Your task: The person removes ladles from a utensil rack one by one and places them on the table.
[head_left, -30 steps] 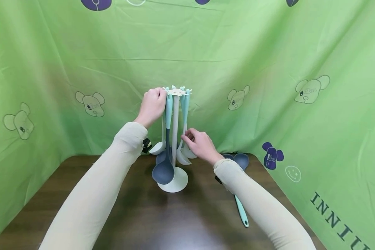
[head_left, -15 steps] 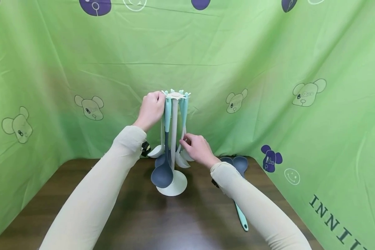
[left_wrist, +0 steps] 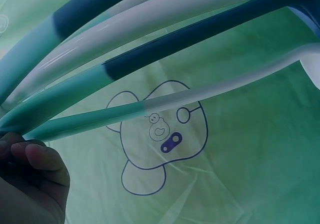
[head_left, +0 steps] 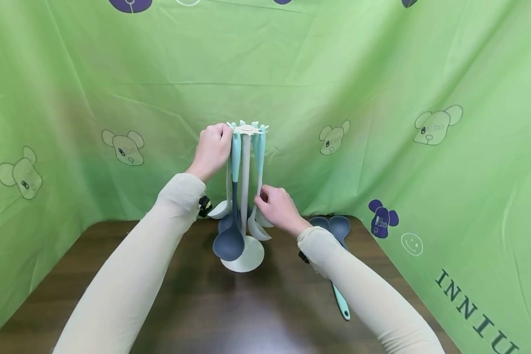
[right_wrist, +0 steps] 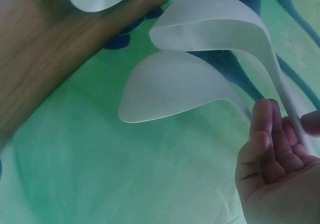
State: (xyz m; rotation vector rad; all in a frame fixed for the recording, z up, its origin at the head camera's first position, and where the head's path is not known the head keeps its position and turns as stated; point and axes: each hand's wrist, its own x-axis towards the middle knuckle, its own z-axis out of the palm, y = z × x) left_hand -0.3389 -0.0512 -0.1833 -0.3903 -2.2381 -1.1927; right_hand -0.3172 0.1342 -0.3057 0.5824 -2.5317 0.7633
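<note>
A white utensil rack [head_left: 245, 169] carries several hanging ladles with mint handles, some with white bowls and some with dark blue-grey ones. My left hand [head_left: 213, 150] grips at the left edge of its top, by the handle ends; the left wrist view shows curled fingers [left_wrist: 42, 156] there. Whether they also hold a handle, I cannot tell. Lower on the right side, my right hand [head_left: 280, 206] pinches the shaft of a white ladle [right_wrist: 212, 21] between thumb and fingers. Another white ladle [right_wrist: 175, 86] hangs beside it, its shaft passing behind my fingertips. A dark ladle [head_left: 229, 245] hangs in front.
Two dark utensil heads [head_left: 339, 226] lie at the right back of the brown table [head_left: 194, 305]. A mint handle [head_left: 341, 302] shows beyond my right forearm. Green printed cloth [head_left: 292, 64] encloses the back and sides.
The view shifts slightly with the head. My right hand has settled its fingertips around the white ladle's shaft, its bowl swinging slightly. My left hand keeps its place at the rack top.
</note>
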